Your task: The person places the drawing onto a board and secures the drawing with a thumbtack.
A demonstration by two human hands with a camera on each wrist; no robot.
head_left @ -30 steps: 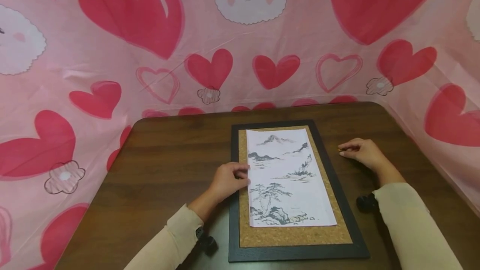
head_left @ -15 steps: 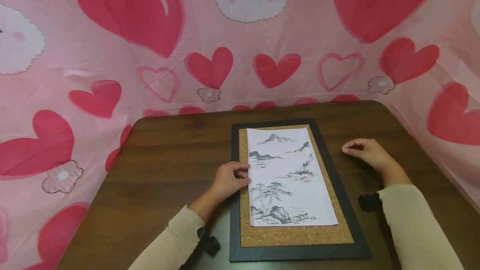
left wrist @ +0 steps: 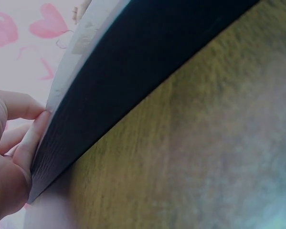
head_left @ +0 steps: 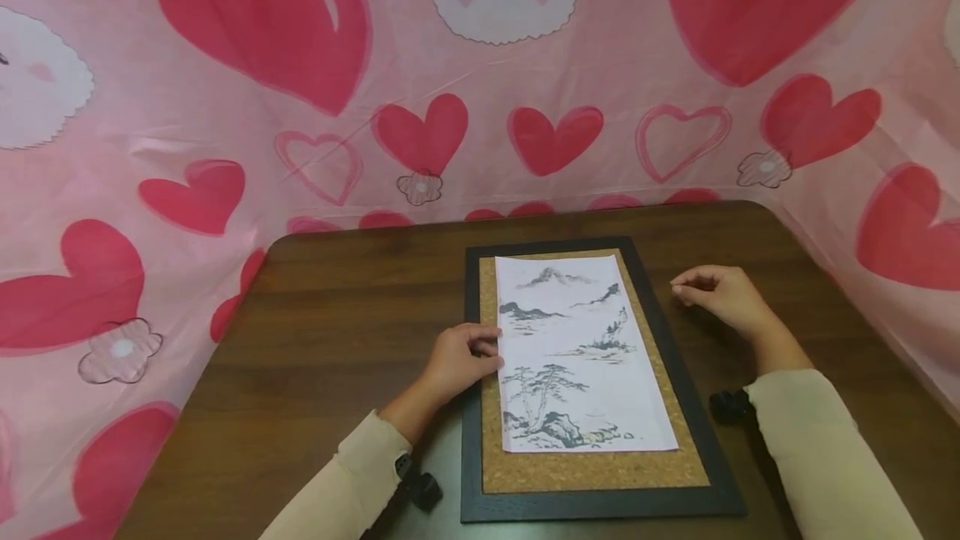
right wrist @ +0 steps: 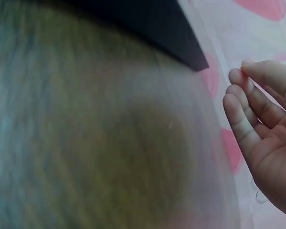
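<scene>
A white sheet of paper (head_left: 573, 373) printed with an ink landscape lies on a cork board (head_left: 600, 472) with a black frame (head_left: 592, 505). My left hand (head_left: 457, 363) rests at the sheet's left edge, with thumb and forefinger tips spread a little along it. In the left wrist view the fingertips (left wrist: 41, 114) are right at the edge, beside the black frame. To the right of the board my right hand (head_left: 723, 298) is over the table, thumb tip against forefinger tip. Whatever is in this pinch is hidden now; a small gold-coloured piece showed there earlier.
The board lies on a dark wooden table (head_left: 360, 298) with rounded far corners. Pink cloth (head_left: 480, 73) with hearts hangs behind the table and at both sides. A small black device (head_left: 731, 407) sits at the right wrist, another (head_left: 422, 490) at the left.
My right hand has shifted slightly right, then back left and a little away from me. The gold-coloured piece at its fingertips has gone from sight. The left hand and sheet hold still.
</scene>
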